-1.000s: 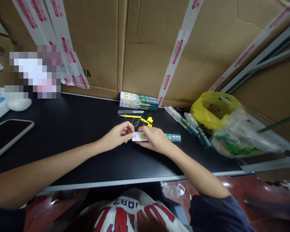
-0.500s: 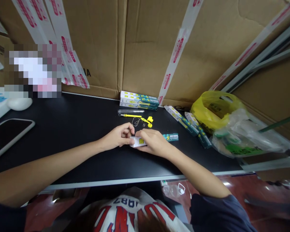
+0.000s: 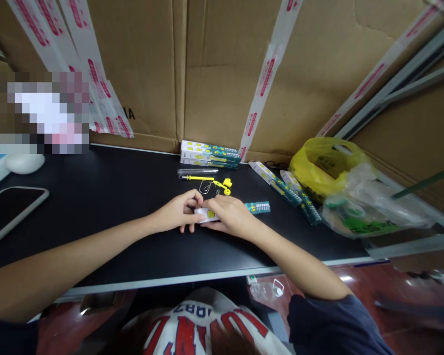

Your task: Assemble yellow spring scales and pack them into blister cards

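Observation:
A slim white and teal printed carton (image 3: 258,207) lies nearly level just above or on the black table, under my hands. My right hand (image 3: 231,217) is closed around its middle from above. At the carton's white left end, my left hand (image 3: 179,212) has its thumb against the end and its fingers curled; the exact contact of the fingertips is partly hidden. Beyond my hands lie a clear tube (image 3: 198,171), a yellow strip with a metal end (image 3: 198,178), a bent wire hook (image 3: 204,187) and small yellow plastic parts (image 3: 227,183).
Several similar cartons (image 3: 209,154) are stacked against the cardboard wall. More cartons (image 3: 276,183) lie at the right, beside a yellow plastic bag (image 3: 311,172) and a clear bag (image 3: 373,207). A phone (image 3: 15,212) rests at the left. The table's pale front edge (image 3: 170,280) runs close to me.
The view has shifted slightly, moving the scene a little left. Lower fingers of my left hand now show extended beneath the carton's end. My right hand keeps its hold.

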`<state>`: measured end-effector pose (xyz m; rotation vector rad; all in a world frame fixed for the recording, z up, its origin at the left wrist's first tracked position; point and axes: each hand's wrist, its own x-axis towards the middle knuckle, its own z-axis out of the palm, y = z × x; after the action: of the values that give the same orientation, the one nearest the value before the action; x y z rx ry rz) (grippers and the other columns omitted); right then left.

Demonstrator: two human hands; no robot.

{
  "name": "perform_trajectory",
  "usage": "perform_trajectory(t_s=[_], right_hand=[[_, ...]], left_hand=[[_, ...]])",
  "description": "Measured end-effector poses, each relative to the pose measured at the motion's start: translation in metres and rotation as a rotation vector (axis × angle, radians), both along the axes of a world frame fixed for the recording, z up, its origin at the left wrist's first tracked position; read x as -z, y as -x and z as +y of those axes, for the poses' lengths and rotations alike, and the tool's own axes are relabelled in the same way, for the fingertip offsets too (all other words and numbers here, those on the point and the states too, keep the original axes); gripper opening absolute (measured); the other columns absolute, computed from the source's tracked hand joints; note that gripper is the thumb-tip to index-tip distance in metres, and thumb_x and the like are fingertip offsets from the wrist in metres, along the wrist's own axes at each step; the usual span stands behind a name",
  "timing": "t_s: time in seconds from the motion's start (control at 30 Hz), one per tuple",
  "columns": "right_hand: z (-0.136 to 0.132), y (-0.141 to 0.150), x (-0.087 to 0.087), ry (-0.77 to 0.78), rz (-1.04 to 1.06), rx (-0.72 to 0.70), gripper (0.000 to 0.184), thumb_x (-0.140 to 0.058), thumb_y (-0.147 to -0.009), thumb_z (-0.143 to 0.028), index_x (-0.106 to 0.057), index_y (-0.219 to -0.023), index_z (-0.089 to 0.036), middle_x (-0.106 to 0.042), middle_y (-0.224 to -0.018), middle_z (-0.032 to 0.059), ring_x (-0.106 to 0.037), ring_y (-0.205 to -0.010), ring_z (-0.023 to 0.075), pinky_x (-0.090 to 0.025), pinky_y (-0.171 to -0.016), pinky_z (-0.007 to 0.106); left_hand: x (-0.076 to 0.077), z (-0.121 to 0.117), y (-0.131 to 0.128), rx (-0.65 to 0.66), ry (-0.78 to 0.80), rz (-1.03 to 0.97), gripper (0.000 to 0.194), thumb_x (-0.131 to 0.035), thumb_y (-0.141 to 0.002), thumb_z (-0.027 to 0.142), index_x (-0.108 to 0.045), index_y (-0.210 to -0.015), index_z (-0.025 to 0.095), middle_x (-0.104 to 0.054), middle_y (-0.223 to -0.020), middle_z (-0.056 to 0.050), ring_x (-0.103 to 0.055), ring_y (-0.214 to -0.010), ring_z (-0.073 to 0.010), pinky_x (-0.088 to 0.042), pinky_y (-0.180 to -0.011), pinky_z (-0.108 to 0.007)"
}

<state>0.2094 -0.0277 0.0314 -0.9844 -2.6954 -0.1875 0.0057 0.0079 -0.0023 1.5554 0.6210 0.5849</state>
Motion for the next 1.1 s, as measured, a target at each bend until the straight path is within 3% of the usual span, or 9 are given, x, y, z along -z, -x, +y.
perform_trajectory(t_s=[0.13,0.27,0.33,0.4,0.5,0.67,0.87,0.97,1.1], right_hand=[[0.012,-0.017,-0.011,-0.019,0.069,0.201,0.055,-0.055,-0.083,-0.062,-0.052,-0.111,-0.015,-0.065,-0.099,0.0130,-0.060,-0.088,0.0260,-0.044,-0.076,0.035],[0.027,-0.043,-0.025,-0.076,0.113,0.592,0.040,-0.039,-0.095,-0.052,-0.056,-0.106,-0.017,-0.067,-0.098,0.0131,-0.061,-0.094,0.0271,-0.045,-0.076,0.034],[0.033,-0.055,-0.028,0.026,0.027,0.814,0.045,-0.035,-0.095,-0.053,-0.059,-0.096,-0.016,-0.068,-0.087,0.0133,-0.063,-0.085,0.0272,-0.044,-0.069,0.033],[0.036,-0.062,-0.029,0.213,-0.064,0.914,0.051,-0.031,-0.095,-0.055,-0.061,-0.088,-0.015,-0.068,-0.081,0.0137,-0.065,-0.077,0.0266,-0.044,-0.065,0.032],[0.039,-0.065,-0.028,0.404,-0.073,0.879,0.049,-0.031,-0.096,-0.052,-0.062,-0.085,-0.015,-0.067,-0.072,0.0103,-0.064,-0.061,0.0211,-0.043,-0.062,0.030],[0.038,-0.064,-0.029,0.399,0.143,0.820,0.039,-0.037,-0.095,-0.047,-0.058,-0.084,-0.017,-0.057,-0.053,0.0002,-0.053,-0.040,0.0131,-0.042,-0.057,0.027],[0.034,-0.060,-0.029,0.391,0.369,0.611,0.046,-0.047,-0.084,-0.063,-0.056,-0.089,-0.019,-0.058,-0.069,-0.0001,-0.056,-0.055,0.0140,-0.039,-0.052,0.023],[0.033,-0.057,-0.026,0.264,0.341,0.538,0.041,-0.065,-0.075,-0.056,-0.055,-0.091,-0.020,-0.058,-0.072,-0.0010,-0.054,-0.063,0.0153,-0.036,-0.056,0.024],[0.035,-0.056,-0.024,0.200,0.351,0.530,0.034,-0.069,-0.074,-0.047,-0.055,-0.092,-0.021,-0.058,-0.074,-0.0009,-0.052,-0.064,0.0150,-0.034,-0.057,0.024]], left_hand=[[-0.002,0.008,0.001,-0.215,-0.035,-0.076,0.022,-0.055,-0.086,0.036,-0.043,-0.092,0.019,-0.057,-0.067,0.005,-0.061,-0.045,-0.0090,-0.042,-0.032,-0.013],[-0.003,0.021,0.006,-0.360,-0.036,-0.108,0.017,-0.052,-0.086,0.033,-0.045,-0.092,0.019,-0.056,-0.065,0.005,-0.056,-0.040,-0.0068,-0.037,-0.029,-0.012],[-0.003,0.024,0.007,-0.394,-0.037,-0.095,0.016,-0.051,-0.085,0.031,-0.045,-0.091,0.018,-0.054,-0.061,0.006,-0.054,-0.038,-0.0066,-0.035,-0.029,-0.011],[-0.003,0.025,0.007,-0.406,-0.039,-0.088,0.015,-0.051,-0.085,0.031,-0.045,-0.091,0.018,-0.053,-0.059,0.006,-0.053,-0.038,-0.0064,-0.034,-0.029,-0.011],[-0.002,0.024,0.006,-0.416,-0.048,-0.091,0.016,-0.051,-0.085,0.032,-0.046,-0.091,0.018,-0.052,-0.061,0.006,-0.052,-0.039,-0.0060,-0.034,-0.030,-0.011],[0.002,0.026,0.008,-0.506,-0.068,-0.103,0.021,-0.041,-0.092,0.035,-0.051,-0.099,0.018,-0.048,-0.060,0.005,-0.044,-0.041,-0.0058,-0.032,-0.032,-0.013],[0.000,0.032,0.014,-0.681,-0.128,-0.149,0.039,-0.038,-0.093,0.050,-0.056,-0.112,0.021,-0.043,-0.065,0.003,-0.037,-0.044,-0.0046,-0.027,-0.034,-0.013],[-0.001,0.034,0.015,-0.727,-0.080,-0.135,0.040,-0.043,-0.092,0.050,-0.054,-0.122,0.025,-0.041,-0.067,0.004,-0.034,-0.042,-0.0035,-0.024,-0.033,-0.013],[0.001,0.037,0.015,-0.748,-0.039,-0.085,0.045,-0.045,-0.091,0.048,-0.049,-0.132,0.029,-0.047,-0.074,0.001,-0.037,-0.043,-0.0030,-0.025,-0.032,-0.013]])
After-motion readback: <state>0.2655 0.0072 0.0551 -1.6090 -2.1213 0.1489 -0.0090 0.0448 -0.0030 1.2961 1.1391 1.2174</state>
